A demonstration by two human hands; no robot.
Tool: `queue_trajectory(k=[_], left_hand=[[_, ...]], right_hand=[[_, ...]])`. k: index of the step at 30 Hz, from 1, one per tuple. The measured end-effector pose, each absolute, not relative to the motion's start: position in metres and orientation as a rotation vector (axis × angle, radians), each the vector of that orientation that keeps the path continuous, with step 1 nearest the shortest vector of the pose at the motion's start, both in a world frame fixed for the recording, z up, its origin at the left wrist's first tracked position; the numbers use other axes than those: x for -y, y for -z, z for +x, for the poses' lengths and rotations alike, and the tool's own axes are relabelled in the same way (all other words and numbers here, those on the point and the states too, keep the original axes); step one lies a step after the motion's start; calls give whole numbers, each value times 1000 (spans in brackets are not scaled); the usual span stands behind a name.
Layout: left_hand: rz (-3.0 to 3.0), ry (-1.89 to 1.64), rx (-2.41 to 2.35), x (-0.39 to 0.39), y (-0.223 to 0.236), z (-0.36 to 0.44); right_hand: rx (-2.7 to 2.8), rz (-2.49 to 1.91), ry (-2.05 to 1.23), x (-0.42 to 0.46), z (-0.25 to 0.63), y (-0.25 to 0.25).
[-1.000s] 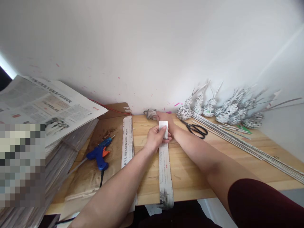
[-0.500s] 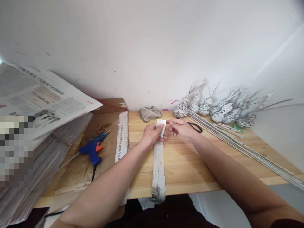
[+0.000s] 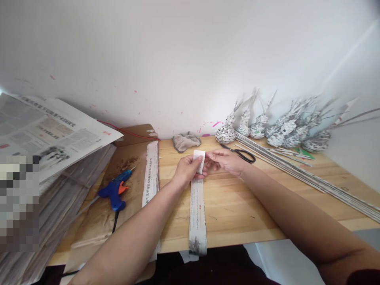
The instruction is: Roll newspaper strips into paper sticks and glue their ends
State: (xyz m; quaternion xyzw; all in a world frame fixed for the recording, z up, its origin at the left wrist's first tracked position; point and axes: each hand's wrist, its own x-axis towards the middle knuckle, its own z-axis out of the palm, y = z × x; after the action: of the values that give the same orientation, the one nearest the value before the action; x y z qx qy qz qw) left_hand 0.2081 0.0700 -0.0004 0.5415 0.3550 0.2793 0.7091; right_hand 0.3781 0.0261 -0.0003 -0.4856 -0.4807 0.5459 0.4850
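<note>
A long newspaper strip (image 3: 198, 213) runs from my hands down the wooden table and past its front edge. My left hand (image 3: 188, 168) is closed on its far end, thumb pressed on top and fingers underneath, with a white piece of the strip standing up above the thumb. My right hand (image 3: 225, 161) meets the strip's right edge there, its thumb and index finger pinched together. The exact contact at those fingertips is partly hidden. Black-handled scissors (image 3: 246, 155) lie just beyond my right wrist.
A stack of cut newspaper strips (image 3: 151, 170) lies left of my hands. Further left are a blue glue gun (image 3: 114, 192) on cardboard and piled newspapers (image 3: 68, 130). A grey cloth (image 3: 186, 141), several woven paper gourd shapes (image 3: 225, 133) and thin paper rods (image 3: 297, 174) line the back and right.
My right hand has moved slightly left, closer against the strip, and more of the scissors shows. The strip's near end hangs straighter over the edge. The view has shifted slightly.
</note>
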Motion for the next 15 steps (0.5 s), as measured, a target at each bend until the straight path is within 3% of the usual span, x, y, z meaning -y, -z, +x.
queue_trajectory(k=[15], left_hand=[[1307, -609, -829, -68, -2, 207]], right_hand=[[1260, -1300, -1158, -24, 372, -5]])
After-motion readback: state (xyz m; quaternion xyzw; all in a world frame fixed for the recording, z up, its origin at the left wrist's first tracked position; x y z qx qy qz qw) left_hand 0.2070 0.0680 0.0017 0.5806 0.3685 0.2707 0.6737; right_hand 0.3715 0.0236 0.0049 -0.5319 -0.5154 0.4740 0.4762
